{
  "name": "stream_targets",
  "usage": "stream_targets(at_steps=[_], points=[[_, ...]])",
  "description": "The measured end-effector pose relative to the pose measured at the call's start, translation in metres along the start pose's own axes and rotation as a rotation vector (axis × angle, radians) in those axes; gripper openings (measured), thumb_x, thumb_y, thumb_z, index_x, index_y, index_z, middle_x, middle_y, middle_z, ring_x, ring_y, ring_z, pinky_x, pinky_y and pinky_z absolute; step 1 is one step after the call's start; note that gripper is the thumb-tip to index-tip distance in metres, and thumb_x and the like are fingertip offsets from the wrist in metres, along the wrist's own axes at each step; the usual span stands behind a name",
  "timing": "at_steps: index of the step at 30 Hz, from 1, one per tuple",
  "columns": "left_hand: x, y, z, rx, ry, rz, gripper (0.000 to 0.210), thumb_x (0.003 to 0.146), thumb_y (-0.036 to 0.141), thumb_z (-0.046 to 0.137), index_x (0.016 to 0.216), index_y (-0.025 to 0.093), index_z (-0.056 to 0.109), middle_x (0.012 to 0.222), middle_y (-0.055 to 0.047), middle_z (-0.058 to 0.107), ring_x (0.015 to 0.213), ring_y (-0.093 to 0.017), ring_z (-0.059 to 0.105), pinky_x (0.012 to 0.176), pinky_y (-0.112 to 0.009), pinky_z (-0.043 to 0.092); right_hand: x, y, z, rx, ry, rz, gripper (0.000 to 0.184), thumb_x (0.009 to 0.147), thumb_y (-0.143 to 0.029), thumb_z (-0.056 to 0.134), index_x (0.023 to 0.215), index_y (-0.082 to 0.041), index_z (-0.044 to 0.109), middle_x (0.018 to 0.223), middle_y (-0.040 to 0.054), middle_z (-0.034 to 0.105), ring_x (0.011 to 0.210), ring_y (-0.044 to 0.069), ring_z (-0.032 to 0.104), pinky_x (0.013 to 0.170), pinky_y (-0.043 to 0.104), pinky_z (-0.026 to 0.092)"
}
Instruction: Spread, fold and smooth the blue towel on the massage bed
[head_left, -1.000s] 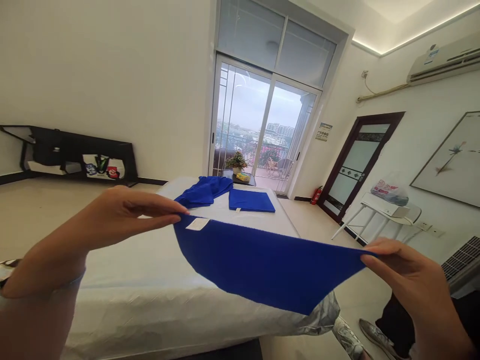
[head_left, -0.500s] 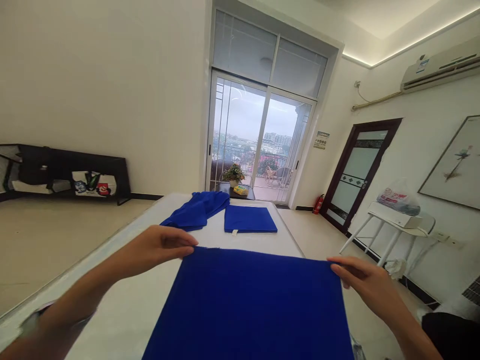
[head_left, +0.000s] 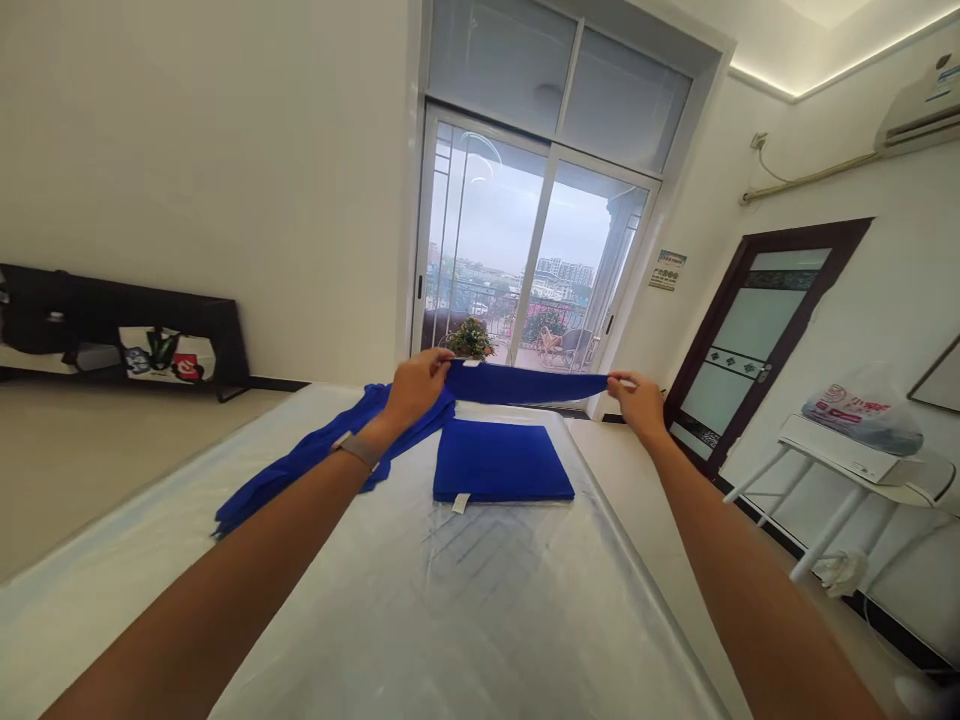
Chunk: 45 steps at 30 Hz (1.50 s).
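A blue cloth (head_left: 529,383) is stretched between my hands, raised over the far end of the plastic-covered table. My left hand (head_left: 420,385) pinches its left corner, beside a small white tag. At the right corner, my right hand (head_left: 637,397) grips it between thumb and fingers. Below and nearer lies a folded blue cloth stack (head_left: 501,460), flat, with a white label poking out at its front edge. To its left a loose, crumpled blue cloth (head_left: 300,465) spreads across the table, partly behind my left forearm.
The long table (head_left: 450,620) wears clear plastic sheeting. Beyond it stand a potted plant (head_left: 471,338) and a sliding glass door. On the right, a white chair (head_left: 847,480) carries a box and a plastic bag (head_left: 862,410). A black rack (head_left: 135,335) stands along the left wall.
Both hands have moved forward and up, carrying the cloth from close in front of me to beyond the folded stack. The view has shifted slightly.
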<state>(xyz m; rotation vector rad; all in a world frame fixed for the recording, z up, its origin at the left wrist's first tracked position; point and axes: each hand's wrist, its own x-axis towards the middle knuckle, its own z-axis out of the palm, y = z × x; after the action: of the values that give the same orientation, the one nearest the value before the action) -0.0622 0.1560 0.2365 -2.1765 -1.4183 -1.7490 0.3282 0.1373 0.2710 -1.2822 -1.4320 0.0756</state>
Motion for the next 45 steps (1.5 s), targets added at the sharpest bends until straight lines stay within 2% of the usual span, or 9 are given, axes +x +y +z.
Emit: stream_targets(at_steps=[5, 7, 10, 16, 22, 29, 35, 41, 45], points=[[-0.115, -0.073, 0.067, 0.102, -0.231, 0.115, 0.031, 0.095, 0.021, 0.041, 0.111, 0.02, 0.068, 0.111, -0.009, 0.072, 0.105, -0.021, 0.067, 0.097, -0.036, 0.05, -0.083, 0.122, 0.067, -0.327, -0.14, -0.077, 0.016, 0.091, -0.023, 0.06, 0.095, -0.017, 0.074, 0.11, 0.0091, 0.066, 0.075, 0.015, 0.067, 0.08, 0.032, 0.053], [-0.151, -0.09, 0.08, 0.176, -0.38, 0.114, 0.03, 0.093, 0.018, 0.042, 0.107, 0.022, 0.069, 0.106, -0.008, 0.073, 0.099, -0.021, 0.068, 0.091, -0.035, 0.052, -0.123, 0.16, 0.087, -0.383, -0.231, -0.057, 0.017, 0.092, -0.02, 0.056, 0.095, -0.018, 0.073, 0.106, 0.0076, 0.066, 0.076, 0.015, 0.067, 0.08, 0.03, 0.052], [-0.175, -0.099, 0.087, 0.289, -0.49, 0.098, 0.029, 0.09, 0.015, 0.044, 0.104, 0.021, 0.069, 0.103, -0.008, 0.071, 0.095, -0.023, 0.066, 0.085, -0.037, 0.052, -0.162, 0.189, 0.1, -0.472, -0.247, -0.106, 0.023, 0.097, -0.021, 0.049, 0.102, -0.017, 0.07, 0.105, 0.008, 0.067, 0.086, 0.019, 0.067, 0.081, 0.031, 0.052], [-0.17, -0.096, 0.091, 0.447, -0.462, 0.205, 0.03, 0.091, 0.012, 0.042, 0.109, 0.017, 0.065, 0.103, -0.01, 0.067, 0.099, -0.024, 0.061, 0.085, -0.037, 0.051, -0.168, 0.18, 0.097, -0.562, -0.147, -0.185, 0.03, 0.102, -0.027, 0.036, 0.111, -0.019, 0.064, 0.113, 0.0102, 0.064, 0.094, 0.022, 0.064, 0.08, 0.034, 0.053], [-0.171, -0.091, 0.091, 0.502, -0.31, 0.263, 0.027, 0.096, 0.016, 0.041, 0.108, 0.016, 0.064, 0.108, -0.012, 0.065, 0.096, -0.023, 0.062, 0.083, -0.036, 0.05, -0.169, 0.168, 0.093, -0.542, -0.034, -0.259, 0.024, 0.098, -0.026, 0.04, 0.107, -0.02, 0.062, 0.116, 0.0125, 0.061, 0.107, 0.025, 0.058, 0.09, 0.038, 0.05], [-0.174, -0.086, 0.09, 0.502, -0.54, 0.123, 0.022, 0.093, 0.021, 0.044, 0.101, 0.02, 0.064, 0.098, -0.005, 0.066, 0.079, -0.018, 0.064, 0.06, -0.029, 0.042, -0.172, 0.181, 0.089, -0.427, -0.314, -0.171, 0.021, 0.083, -0.014, 0.046, 0.094, -0.022, 0.062, 0.097, 0.0047, 0.066, 0.082, 0.02, 0.062, 0.082, 0.035, 0.051], [-0.167, -0.1, 0.076, 0.408, -0.567, 0.123, 0.023, 0.093, 0.032, 0.049, 0.105, 0.025, 0.067, 0.11, -0.003, 0.068, 0.076, -0.016, 0.066, 0.063, -0.028, 0.045, -0.167, 0.193, 0.086, -0.319, -0.332, -0.146, 0.033, 0.082, -0.017, 0.049, 0.11, -0.021, 0.067, 0.11, 0.006, 0.066, 0.082, 0.018, 0.065, 0.083, 0.036, 0.053], [-0.156, -0.113, 0.071, 0.308, -0.349, 0.165, 0.032, 0.101, 0.037, 0.042, 0.115, 0.023, 0.067, 0.11, -0.006, 0.068, 0.08, -0.015, 0.067, 0.069, -0.027, 0.051, -0.163, 0.193, 0.081, -0.315, -0.297, -0.142, 0.027, 0.088, -0.02, 0.049, 0.103, -0.021, 0.072, 0.112, 0.0069, 0.068, 0.076, 0.018, 0.066, 0.083, 0.037, 0.055], [-0.152, -0.114, 0.072, 0.231, -0.254, 0.244, 0.034, 0.103, 0.038, 0.039, 0.117, 0.023, 0.066, 0.11, -0.007, 0.069, 0.094, -0.018, 0.068, 0.083, -0.031, 0.054, -0.161, 0.19, 0.079, -0.365, -0.224, -0.195, 0.029, 0.095, -0.028, 0.047, 0.105, -0.021, 0.073, 0.11, 0.0091, 0.069, 0.093, 0.023, 0.067, 0.092, 0.041, 0.053]])
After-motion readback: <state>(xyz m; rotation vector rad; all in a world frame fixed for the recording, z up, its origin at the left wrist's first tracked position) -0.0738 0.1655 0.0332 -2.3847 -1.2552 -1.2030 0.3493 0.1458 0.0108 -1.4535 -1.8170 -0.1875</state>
